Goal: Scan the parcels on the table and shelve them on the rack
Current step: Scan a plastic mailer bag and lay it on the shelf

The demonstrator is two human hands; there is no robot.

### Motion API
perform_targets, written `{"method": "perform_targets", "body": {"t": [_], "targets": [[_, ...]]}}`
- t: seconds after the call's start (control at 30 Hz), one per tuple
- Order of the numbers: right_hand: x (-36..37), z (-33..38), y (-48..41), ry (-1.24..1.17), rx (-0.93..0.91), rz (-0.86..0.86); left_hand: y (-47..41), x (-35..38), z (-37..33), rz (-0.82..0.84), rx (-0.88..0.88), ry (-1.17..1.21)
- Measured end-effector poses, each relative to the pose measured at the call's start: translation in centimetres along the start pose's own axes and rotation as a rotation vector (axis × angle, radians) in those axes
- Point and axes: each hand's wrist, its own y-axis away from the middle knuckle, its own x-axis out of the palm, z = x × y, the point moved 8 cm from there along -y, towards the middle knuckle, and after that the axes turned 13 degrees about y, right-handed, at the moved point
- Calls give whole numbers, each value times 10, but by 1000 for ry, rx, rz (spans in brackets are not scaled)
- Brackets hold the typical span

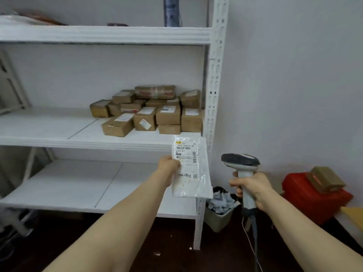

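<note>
Left hand pinches white poly parcel upright before rack; right hand grips scanner handle.

One bagged parcel, one scanner, roughly thirteen boxes.

Label on the white parcel bag: we read "502D T096 69 69" in bold, above a barcode.
Finer print below it: too small for us to read.
Brown boxes on the rack: their white stickers were blurred, and we made out nothing.
</note>
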Motion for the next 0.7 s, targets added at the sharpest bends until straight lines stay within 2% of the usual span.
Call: {"method": "perform_targets", "body": {"t": [0.3, 0.7], "targets": [[272, 85, -6, 84, -114, 241, -35, -263, -96, -257, 106, 118], [560, 167, -31, 65, -200, 489, -85, -509, -182, -507, 241, 223]]}}
